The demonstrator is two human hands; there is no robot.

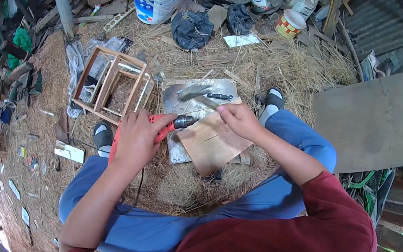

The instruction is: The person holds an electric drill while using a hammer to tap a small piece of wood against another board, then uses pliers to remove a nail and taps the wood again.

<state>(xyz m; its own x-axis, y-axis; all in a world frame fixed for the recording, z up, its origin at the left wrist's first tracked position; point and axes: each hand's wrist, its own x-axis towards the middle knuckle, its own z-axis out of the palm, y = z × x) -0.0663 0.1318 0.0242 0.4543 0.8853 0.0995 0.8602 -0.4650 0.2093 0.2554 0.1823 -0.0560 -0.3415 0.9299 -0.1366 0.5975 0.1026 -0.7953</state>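
Note:
My left hand (135, 135) is wrapped over the body of a red power drill (160, 124), whose black chuck points right. In my right hand (239, 121) is a hammer (207, 102), gripped by its wooden handle. The hammer's head is smeared by motion near the drill chuck. Below both tools lies a thin brown wooden panel (213, 150) with a short dark line or slit in it. The panel rests on a grey, worn board (179, 153). A knife (220, 96) with a black handle lies on that board, just beyond the hammer.
A small wooden frame (121, 78) stands to the far left of the board. Farther back are a white bucket (153, 7), black plastic bags (192, 30) and a yellow-red tub (290, 24). A large flat sheet (380, 121) lies at right. Straw and shavings cover the ground.

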